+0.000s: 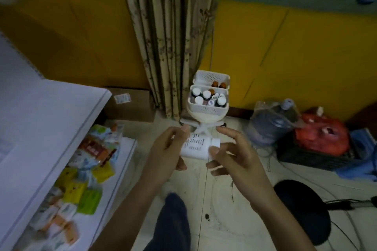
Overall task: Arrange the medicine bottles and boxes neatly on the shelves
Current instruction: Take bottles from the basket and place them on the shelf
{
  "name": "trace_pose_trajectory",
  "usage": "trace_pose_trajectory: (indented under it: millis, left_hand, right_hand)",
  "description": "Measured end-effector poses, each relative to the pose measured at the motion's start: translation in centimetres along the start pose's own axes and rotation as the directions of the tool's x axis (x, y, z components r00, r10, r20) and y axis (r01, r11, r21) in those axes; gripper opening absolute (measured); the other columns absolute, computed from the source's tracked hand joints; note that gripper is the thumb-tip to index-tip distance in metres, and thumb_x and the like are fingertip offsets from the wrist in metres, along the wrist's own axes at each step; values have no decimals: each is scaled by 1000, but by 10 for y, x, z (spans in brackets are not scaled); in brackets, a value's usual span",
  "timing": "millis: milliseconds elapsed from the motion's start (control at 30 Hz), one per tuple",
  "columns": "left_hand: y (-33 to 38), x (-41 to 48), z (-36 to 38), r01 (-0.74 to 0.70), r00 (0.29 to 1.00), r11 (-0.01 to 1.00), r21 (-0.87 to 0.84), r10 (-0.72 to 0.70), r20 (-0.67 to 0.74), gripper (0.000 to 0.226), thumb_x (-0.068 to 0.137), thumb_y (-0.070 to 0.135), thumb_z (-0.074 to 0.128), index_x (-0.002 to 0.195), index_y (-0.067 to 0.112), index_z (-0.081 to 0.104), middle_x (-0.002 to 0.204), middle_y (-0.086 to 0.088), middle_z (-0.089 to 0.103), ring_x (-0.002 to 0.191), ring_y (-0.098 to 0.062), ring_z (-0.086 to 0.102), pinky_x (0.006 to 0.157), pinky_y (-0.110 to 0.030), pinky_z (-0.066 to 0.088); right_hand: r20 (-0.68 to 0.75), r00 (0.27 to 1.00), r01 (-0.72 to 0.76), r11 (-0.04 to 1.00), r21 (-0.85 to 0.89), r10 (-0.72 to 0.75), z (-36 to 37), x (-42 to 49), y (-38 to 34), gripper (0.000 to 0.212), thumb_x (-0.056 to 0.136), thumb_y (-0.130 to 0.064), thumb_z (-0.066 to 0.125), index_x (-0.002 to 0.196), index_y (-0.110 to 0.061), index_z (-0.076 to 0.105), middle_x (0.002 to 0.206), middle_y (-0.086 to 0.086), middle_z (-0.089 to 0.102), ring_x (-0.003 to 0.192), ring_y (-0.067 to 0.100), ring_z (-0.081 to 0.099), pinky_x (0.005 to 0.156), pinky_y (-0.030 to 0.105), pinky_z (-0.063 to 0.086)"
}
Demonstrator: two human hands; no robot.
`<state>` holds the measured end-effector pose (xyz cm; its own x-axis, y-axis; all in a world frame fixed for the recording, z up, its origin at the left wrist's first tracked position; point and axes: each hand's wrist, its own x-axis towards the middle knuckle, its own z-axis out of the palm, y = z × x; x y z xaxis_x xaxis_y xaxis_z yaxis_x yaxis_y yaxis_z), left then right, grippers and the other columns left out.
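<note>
A white medicine bottle (196, 147) with a printed label and white cap lies sideways between both hands at the frame's centre. My left hand (166, 150) grips its base end. My right hand (232, 155) pinches the cap end with thumb and fingers. Beyond them stands a white tiered basket rack (208, 109); its middle basket holds several dark bottles with white caps, and the upper basket (211, 77) holds two brown bottles. At the left, a white shelf (126, 155) carries several colourful medicine boxes and packets (81, 181) in a loose heap.
A cardboard box (130, 104) sits on the floor behind the shelf, by a patterned curtain (169, 36). A water jug in plastic (273, 120), a red bag (322, 134) and a black stool (304, 210) stand at the right. Cables run across the tiled floor.
</note>
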<state>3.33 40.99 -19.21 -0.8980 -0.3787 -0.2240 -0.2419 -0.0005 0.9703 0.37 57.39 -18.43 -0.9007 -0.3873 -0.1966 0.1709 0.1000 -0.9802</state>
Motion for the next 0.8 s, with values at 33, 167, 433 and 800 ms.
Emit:
trace_pose_trajectory:
  millis: [33,167,433,800]
  left_hand:
    - [-2,21,5,52,999,999,-16,-52,-4,26,95,37,46,78,21,59,65,3,59,45,-5,52,41,-17,41]
    - [-1,119,23,241,967,970,20,-242,84,32,98,42,37,78,25,54,72,4,59,63,-10,54,45,-19,39]
    - [5,270,52,237,921,957,169,-276,273,43,94,58,30,94,27,59,88,1,66,63,-16,64,50,-25,49]
    - [-14,405,66,-94,947,845,526,-88,310,40,95,31,51,132,20,46,119,14,46,109,-5,47,89,-10,35]
  right_hand:
    - [10,1000,5,997,-73,-4,-4,16,2,39,84,-31,64,121,-37,53,94,6,68,73,19,70,62,27,56]
    - [48,997,76,945,-317,-64,-14,85,8,35,85,-44,66,119,-40,56,100,-10,67,78,14,66,66,32,55]
    - [-190,978,-9,882,-471,-91,-31,209,9,52,79,-61,54,126,-38,53,97,-15,66,78,5,65,64,25,54]
    - [-273,960,-220,752,-621,56,-119,457,66,33,87,-36,66,114,-18,60,83,-4,66,77,13,64,65,23,47]
